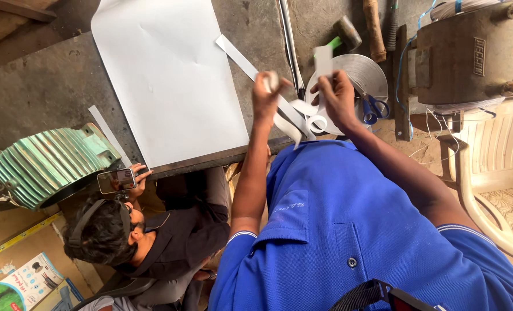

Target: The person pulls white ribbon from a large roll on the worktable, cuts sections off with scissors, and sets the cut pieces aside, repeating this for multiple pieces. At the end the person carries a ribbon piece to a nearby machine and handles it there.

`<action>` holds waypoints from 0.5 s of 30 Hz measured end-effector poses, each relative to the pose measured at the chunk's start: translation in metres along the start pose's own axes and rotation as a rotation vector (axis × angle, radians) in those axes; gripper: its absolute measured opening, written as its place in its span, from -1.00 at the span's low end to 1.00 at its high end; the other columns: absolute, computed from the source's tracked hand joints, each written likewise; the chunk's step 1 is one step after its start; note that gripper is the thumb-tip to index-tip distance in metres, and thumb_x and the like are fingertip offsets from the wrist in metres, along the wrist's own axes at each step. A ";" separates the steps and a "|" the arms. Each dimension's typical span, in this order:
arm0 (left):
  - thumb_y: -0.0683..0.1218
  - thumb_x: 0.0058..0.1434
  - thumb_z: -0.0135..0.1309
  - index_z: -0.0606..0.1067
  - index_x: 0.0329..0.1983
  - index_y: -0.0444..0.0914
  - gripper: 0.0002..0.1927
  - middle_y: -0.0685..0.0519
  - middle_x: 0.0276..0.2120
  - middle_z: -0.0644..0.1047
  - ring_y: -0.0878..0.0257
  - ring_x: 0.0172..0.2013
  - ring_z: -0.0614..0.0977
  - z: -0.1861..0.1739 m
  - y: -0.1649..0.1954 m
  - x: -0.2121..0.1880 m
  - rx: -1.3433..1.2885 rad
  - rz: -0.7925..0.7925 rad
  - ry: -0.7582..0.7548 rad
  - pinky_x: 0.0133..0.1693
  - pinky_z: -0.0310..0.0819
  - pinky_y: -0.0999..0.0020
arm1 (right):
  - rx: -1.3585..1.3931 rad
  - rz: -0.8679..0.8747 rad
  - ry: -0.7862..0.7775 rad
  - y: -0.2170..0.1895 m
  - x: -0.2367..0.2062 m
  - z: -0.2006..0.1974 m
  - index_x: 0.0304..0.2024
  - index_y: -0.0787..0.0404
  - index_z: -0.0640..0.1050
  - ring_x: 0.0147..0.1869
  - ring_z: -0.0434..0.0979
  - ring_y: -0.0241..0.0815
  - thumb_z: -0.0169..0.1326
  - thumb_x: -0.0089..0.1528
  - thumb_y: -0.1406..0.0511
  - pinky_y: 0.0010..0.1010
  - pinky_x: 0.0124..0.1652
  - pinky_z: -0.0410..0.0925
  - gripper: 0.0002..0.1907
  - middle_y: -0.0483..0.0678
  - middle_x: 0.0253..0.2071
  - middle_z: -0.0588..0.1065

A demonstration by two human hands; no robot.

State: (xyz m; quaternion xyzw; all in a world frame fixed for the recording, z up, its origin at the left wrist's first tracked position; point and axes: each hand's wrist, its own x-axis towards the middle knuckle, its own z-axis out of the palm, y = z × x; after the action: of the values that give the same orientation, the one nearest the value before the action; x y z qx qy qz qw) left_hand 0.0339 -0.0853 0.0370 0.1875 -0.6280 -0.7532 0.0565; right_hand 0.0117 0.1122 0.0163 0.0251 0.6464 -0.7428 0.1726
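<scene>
**Winding the white strip: both hands pinched, little room to spare**

While the left hand [266, 95] pinched a small coil of the white strip [294, 112] between thumb and fingers, the right hand [338, 99] pinched a short flat piece of the same strip upright above the tape roll [357, 78]; both grips were pressed together, not spread. The strip hung between the two hands in loose curls, just over the near edge of the workbench [43, 92] and close to the person's blue shirt; to my judgement the work would have gone best with the strip kept taut and flat between the hands, since slack loops twist easily and a twisted band winds unevenly.

Blue-handled scissors [374, 108] lay touching the roll's right side, near the right wrist; a careless sweep could have caught them. A large white sheet [170, 75] covered the bench to the left, with a cut strip [239, 55] lying aslant at its upper right corner; a hammer [347, 31] and a wooden handle [373, 29] lay beyond the roll. A green finned casting [46, 164] sat at the bench's left end; a seated person [152, 242] below the bench held a phone [116, 180], well apart from the hands; a plastic chair [498, 167] stood at the right.
</scene>
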 end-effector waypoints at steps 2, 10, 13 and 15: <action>0.13 0.08 0.46 0.45 -0.11 -0.28 -0.45 0.20 -0.38 0.49 0.48 -0.44 0.53 0.006 0.005 0.000 0.210 0.083 -0.086 -0.46 0.44 0.55 | -0.150 -0.025 -0.048 0.003 0.003 0.006 -0.03 0.33 0.40 -0.40 0.58 -0.29 0.01 0.45 0.32 -0.47 -0.41 0.44 -0.84 0.00 -0.30 0.60; -0.04 0.22 0.33 0.55 -0.35 -0.26 -0.78 0.22 -0.60 0.43 0.48 -0.65 0.32 0.034 0.018 0.051 -0.124 -0.180 0.006 -0.62 0.10 0.51 | -0.098 0.155 -0.197 0.013 0.020 0.017 -0.11 0.32 0.48 -0.44 0.48 -0.41 0.06 0.45 0.27 -0.52 -0.44 0.37 -0.80 -0.10 -0.35 0.58; 0.00 0.24 0.28 0.56 -0.28 -0.21 -0.80 0.25 -0.63 0.38 0.50 -0.67 0.28 0.025 0.030 0.099 -0.118 -0.257 0.026 -0.64 0.07 0.51 | -0.192 0.196 -0.221 0.021 0.009 0.007 -0.14 0.30 0.53 -0.42 0.48 -0.43 0.01 0.45 0.24 -0.54 -0.44 0.36 -0.77 -0.10 -0.35 0.59; 0.02 0.21 0.28 0.58 -0.23 -0.19 -0.79 0.23 -0.64 0.38 0.49 -0.69 0.28 0.026 0.038 0.128 -0.151 -0.284 -0.013 -0.65 0.07 0.51 | -0.248 0.202 -0.188 0.027 -0.001 0.006 -0.15 0.29 0.54 -0.43 0.50 -0.42 0.01 0.44 0.22 -0.54 -0.46 0.38 -0.76 -0.10 -0.36 0.60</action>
State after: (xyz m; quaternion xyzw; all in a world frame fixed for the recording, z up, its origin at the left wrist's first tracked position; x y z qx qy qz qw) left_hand -0.0994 -0.1103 0.0503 0.2645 -0.5372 -0.7999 -0.0407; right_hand 0.0220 0.1034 -0.0079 -0.0011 0.7082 -0.6354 0.3078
